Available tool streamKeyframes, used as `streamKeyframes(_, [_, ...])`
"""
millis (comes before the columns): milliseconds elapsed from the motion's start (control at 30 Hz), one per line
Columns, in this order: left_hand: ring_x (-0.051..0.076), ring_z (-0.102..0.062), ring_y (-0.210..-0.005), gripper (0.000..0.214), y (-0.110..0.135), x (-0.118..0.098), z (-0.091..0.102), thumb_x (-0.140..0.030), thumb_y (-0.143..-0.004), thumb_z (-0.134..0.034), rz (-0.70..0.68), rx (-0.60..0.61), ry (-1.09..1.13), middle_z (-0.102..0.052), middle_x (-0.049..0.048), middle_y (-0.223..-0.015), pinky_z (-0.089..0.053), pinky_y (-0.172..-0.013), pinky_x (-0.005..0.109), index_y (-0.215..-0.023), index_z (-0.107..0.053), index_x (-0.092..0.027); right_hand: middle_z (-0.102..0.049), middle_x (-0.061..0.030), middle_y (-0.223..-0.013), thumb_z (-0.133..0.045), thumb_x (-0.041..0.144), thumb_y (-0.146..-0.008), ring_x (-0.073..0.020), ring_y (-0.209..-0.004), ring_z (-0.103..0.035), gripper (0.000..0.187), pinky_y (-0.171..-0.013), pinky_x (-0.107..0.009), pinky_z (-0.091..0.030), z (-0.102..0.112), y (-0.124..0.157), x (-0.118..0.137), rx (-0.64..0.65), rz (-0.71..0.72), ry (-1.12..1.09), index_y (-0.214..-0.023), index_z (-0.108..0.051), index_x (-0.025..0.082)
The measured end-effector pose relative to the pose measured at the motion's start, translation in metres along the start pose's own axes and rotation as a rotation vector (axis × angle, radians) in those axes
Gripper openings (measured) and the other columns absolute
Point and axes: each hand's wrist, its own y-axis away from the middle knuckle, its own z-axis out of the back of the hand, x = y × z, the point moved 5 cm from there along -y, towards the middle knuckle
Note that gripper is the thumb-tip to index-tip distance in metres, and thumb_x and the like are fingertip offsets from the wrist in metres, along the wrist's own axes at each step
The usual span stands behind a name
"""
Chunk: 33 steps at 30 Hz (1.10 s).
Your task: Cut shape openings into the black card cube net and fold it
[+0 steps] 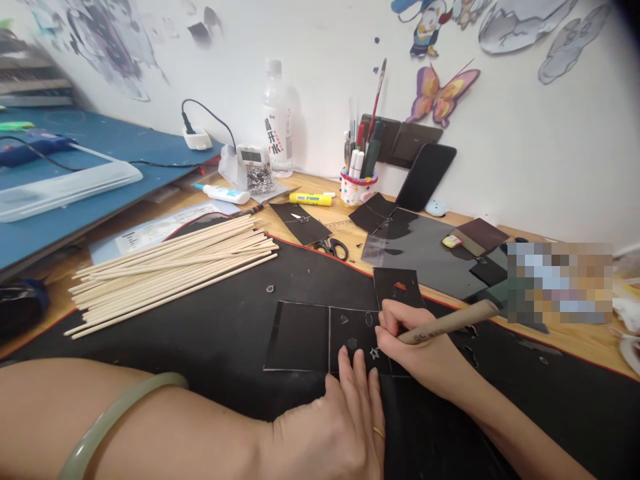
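A black card sheet (300, 337) with pale ruled lines lies on the black mat (210, 300). Small shapes, including a triangle, an oval and a star (375, 353), are outlined on its right part. My left hand (333, 427) rests with its fingers stretched out over the sheet's lower edge, pressing nothing else. In my right hand (417, 353) is a beige pen (453, 321), its barrel slanting up to the right. My fingers hide its tip, so I cannot tell whether it touches the card. Just behind that hand lies a black card piece (395, 283) with a cut-out hole.
A bundle of wooden sticks (170, 273) lies left on the mat. Behind are black scissors (333, 249), a yellow glue stick (310, 199), a pen cup (359, 187), a water bottle (277, 127) and a leaning phone (427, 177). Black scraps (470, 357) lie to the right.
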Motion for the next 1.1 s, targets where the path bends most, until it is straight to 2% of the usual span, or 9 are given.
streamKeyframes(333, [0.029,-0.064,-0.084,0.039,-0.0001,0.0002,0.0004,-0.014,-0.083,-0.029,-0.001,0.027,0.017,-0.064,0.0195,-0.098,-0.051,-0.055,0.027,-0.106,-0.057,0.001,-0.03,0.0061,-0.057,-0.044,0.011,-0.075,-0.0089,-0.054,-0.027,0.029,-0.049,-0.025,-0.022,0.0019,-0.0027,0.0021,0.181,0.005,-0.039,-0.059,-0.022,0.02])
streamKeyframes(567, [0.03,-0.064,-0.082,0.038,-0.0005,0.001,0.0017,-0.014,-0.081,-0.032,0.004,-0.01,0.011,-0.064,0.02,-0.096,-0.051,-0.054,0.027,-0.104,-0.058,0.001,-0.029,0.0061,-0.057,-0.044,0.011,-0.075,-0.0089,-0.054,-0.026,0.029,-0.049,-0.024,-0.022,0.0013,-0.0033,0.0011,0.182,0.007,-0.061,-0.058,-0.022,0.02])
streamKeyframes(1100, [0.031,-0.064,-0.082,0.038,0.0,0.0021,0.0025,-0.013,-0.082,-0.033,-0.005,0.006,0.056,-0.063,0.022,-0.096,-0.05,-0.049,0.029,-0.107,-0.056,0.003,-0.028,0.006,-0.057,-0.044,0.01,-0.074,-0.0091,-0.054,-0.026,0.029,-0.049,-0.024,-0.023,0.0021,-0.0033,-0.0005,0.137,-0.003,-0.026,-0.058,-0.021,0.02])
